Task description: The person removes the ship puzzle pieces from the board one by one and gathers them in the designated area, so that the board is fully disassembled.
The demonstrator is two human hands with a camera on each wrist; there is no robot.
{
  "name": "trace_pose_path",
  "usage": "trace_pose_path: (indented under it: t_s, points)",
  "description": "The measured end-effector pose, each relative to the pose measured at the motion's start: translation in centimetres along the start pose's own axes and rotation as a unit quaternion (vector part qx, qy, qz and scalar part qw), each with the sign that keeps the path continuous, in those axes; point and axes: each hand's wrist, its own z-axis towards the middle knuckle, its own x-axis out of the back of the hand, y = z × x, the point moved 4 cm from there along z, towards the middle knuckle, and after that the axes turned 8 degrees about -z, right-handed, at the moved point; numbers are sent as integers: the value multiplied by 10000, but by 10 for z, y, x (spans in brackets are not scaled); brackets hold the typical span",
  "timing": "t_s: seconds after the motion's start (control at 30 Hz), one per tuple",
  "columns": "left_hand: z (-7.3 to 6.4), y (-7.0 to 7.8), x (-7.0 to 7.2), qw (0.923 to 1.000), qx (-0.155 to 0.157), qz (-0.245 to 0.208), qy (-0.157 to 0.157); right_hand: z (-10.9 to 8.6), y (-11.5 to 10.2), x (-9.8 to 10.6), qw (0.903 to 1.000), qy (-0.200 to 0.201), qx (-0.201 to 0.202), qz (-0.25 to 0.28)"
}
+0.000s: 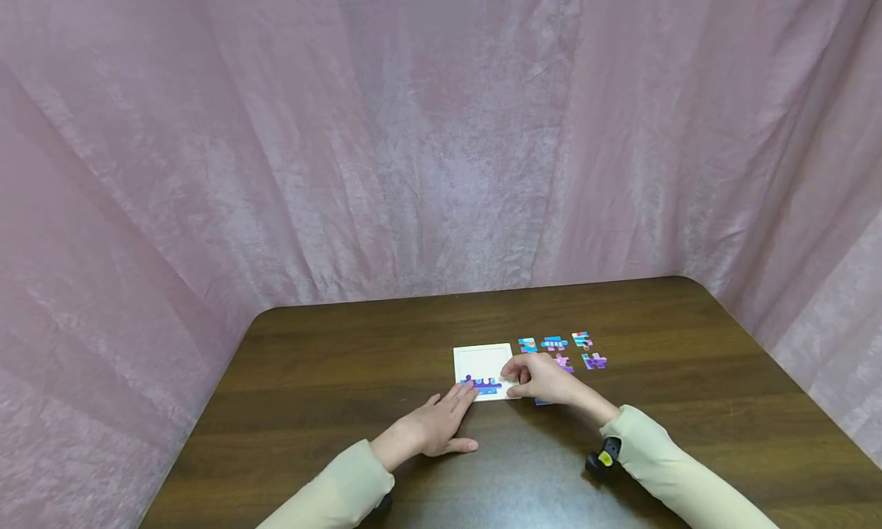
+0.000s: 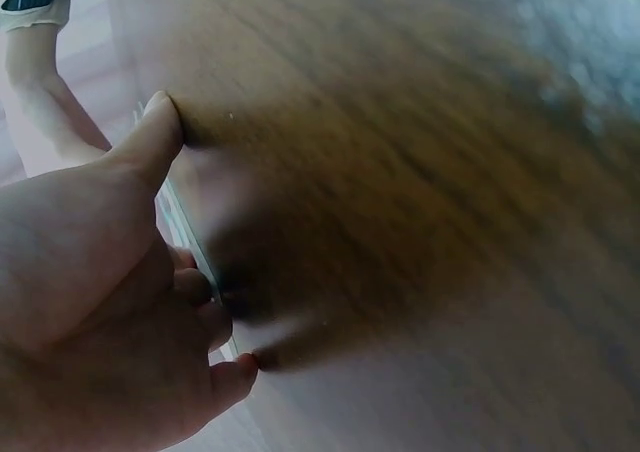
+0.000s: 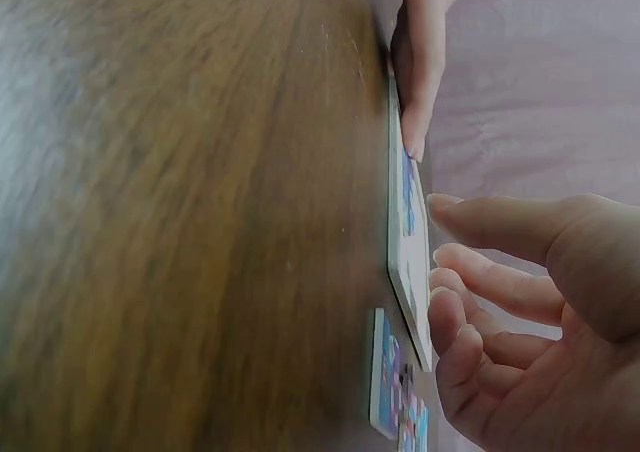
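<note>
A white square puzzle tray (image 1: 483,357) lies on the table, with joined purple and blue puzzle pieces (image 1: 488,386) along its near side. My left hand (image 1: 436,423) rests its straight fingertips on the tray's near left corner, over the end of those pieces. The thumb is spread out on the wood. Over the tray's right edge is my right hand (image 1: 544,377), its fingers bent. In the right wrist view the thumb (image 3: 490,222) and fingers (image 3: 505,290) stand apart, with nothing between them, close to the tray (image 3: 408,262).
Several loose puzzle pieces (image 1: 554,344) lie right of the tray, some partly hidden by the right hand. A blue piece (image 1: 543,401) shows under the right wrist. The brown wooden table (image 1: 331,376) has a pink curtain (image 1: 441,169) behind it.
</note>
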Motion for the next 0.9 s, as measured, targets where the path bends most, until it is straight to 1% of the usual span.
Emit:
trace_pose_path:
  t_s: [0.3,0.5,0.77,0.9]
  points:
    - [-1,2,0,10000,-20,36,-43,9,-7,-10,9997,-63,54,-217]
    - [-1,2,1,10000,-42,26,-33,16,-10,-14,9995,-79,-55,-297]
    - [-2,2,-1,10000,15,23,-59,18,-12,-17,9992,-196,-224,-259]
    - [-1,2,-2,9999,-10,21,-113,18,-13,-18,9990,-230,-332,-213]
